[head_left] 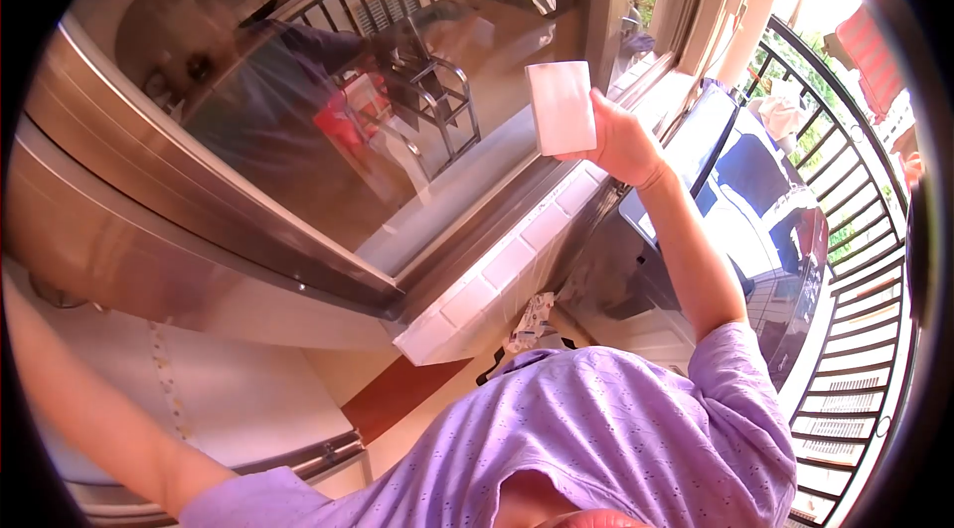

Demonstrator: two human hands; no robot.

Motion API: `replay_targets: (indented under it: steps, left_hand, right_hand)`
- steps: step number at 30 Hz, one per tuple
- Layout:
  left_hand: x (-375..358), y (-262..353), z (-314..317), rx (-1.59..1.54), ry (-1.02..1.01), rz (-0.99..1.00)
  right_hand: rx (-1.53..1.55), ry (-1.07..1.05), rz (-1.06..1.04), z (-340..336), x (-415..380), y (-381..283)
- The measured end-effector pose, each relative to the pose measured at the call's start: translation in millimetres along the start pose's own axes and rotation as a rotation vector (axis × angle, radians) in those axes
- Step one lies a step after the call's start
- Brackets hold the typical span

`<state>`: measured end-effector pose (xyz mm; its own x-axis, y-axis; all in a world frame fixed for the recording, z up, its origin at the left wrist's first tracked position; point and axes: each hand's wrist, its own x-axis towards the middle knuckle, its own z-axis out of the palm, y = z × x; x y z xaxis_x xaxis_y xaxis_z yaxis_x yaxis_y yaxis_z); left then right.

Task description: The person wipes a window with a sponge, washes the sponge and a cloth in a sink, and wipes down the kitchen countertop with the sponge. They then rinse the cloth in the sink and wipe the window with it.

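My right hand (628, 141) is closed round the edge of a flat, white rectangular pad (562, 109). Its kind is unclear; it looks like a folded cloth or a thin block. The pad is raised in front of the window glass (298, 111), overlapping the lower frame near the right end of the pane. My left forearm (109, 419) reaches out past the left edge of the view, so the left hand is outside the picture.
Below the window runs a white tiled sill (497, 275). A black balcony railing (860, 369) curves along the right, beside a shiny dark-and-white appliance (760, 195). A pale panel (229, 379) lies at lower left. Reflections of a railing and a red item show in the glass.
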<state>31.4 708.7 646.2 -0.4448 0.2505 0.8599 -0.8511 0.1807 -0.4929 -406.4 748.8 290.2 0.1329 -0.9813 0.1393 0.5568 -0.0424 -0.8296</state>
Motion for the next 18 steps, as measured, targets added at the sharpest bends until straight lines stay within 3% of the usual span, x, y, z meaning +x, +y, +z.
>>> replay_targets:
  steps: [6, 14, 15, 18]
  left_hand:
    - [-3, 10, -3, -0.017, 0.007, -0.035]
    - [4, -2, -4, -0.019, -0.014, -0.058]
    - [3, -1, -5, 0.086, 0.062, 0.042]
    - [-8, 26, -24, -0.303, -0.162, -0.301]
  right_hand:
    - [0.044, 0.051, -0.155, 20, -15, 10]
    - [0.248, -0.092, -0.173, 22, -28, 13]
    - [0.290, -0.113, -0.153, 18, -28, 14]
    - [0.356, -0.140, -0.117, -2, -19, 26]
